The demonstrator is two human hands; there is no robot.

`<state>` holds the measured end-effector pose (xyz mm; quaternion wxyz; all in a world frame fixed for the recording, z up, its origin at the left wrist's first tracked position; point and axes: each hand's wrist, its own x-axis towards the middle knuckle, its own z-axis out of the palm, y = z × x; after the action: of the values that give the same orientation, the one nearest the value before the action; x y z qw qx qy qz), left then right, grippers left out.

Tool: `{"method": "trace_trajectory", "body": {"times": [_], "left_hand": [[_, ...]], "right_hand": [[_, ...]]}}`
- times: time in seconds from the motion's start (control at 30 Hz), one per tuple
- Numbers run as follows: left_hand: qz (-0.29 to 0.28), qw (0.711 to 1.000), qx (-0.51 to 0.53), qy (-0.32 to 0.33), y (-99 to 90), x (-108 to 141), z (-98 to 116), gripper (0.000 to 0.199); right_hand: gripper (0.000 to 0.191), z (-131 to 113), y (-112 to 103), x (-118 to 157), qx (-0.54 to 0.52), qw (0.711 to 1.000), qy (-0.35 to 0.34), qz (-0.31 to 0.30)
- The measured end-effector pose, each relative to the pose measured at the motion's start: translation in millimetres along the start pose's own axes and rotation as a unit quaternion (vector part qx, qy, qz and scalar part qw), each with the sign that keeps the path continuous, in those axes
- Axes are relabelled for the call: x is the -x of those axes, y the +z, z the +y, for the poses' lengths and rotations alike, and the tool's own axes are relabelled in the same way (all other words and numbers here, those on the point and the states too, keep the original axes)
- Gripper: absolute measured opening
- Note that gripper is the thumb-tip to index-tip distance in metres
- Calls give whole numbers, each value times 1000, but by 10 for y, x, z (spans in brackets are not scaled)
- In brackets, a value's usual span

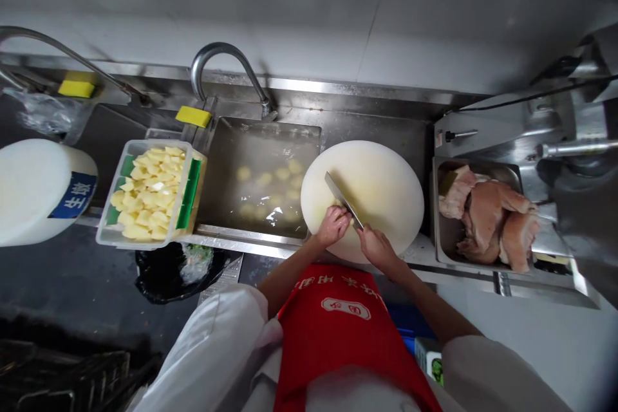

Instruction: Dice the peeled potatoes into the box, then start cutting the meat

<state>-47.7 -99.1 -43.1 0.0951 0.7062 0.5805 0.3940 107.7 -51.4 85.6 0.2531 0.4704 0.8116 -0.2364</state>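
Your knife (342, 194) lies across the near-left part of the round white cutting board (386, 174), its long axis running on a slant: the tip points away from you and to the left, and the handle end comes back toward you on the right. Your right hand (377, 248) is closed around the handle, covering nearly all of it. Your left hand (334, 225) is beside the blade on its left, fingers bent inward rather than spread; a small pale piece (352, 223) shows at their tips, but you cannot tell from here how firmly they hold it, or its full shape, since the fingers cover the rest. The lower edge of the blade is hard to make out, so whether it meets the board is unclear. In the sink (226, 141) to the left, cloudy water and glare blur the outlines of the potatoes (282, 174). Your sleeves and red apron (347, 347) run out of view at the bottom.
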Motion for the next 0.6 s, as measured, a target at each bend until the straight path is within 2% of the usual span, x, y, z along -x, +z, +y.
{"method": "trace_trajectory", "body": {"times": [0.13,0.3,0.37,0.47,0.6], "left_hand": [[-16,1000,3,-14,-3,-16,31,28],[-50,997,2,-50,33,-144,108,27],[-59,997,6,-52,67,-207,144,26],[-68,996,12,-49,128,-268,195,24],[-61,996,16,-64,97,-237,180,19]], "right_hand": [[35,128,111,-158,-19,999,-10,24],[34,487,63,-171,-103,990,-65,74],[35,592,35,-116,-103,988,-54,101],[33,676,13,3,-45,990,-1,131],[33,721,-7,135,37,991,47,120]]}}
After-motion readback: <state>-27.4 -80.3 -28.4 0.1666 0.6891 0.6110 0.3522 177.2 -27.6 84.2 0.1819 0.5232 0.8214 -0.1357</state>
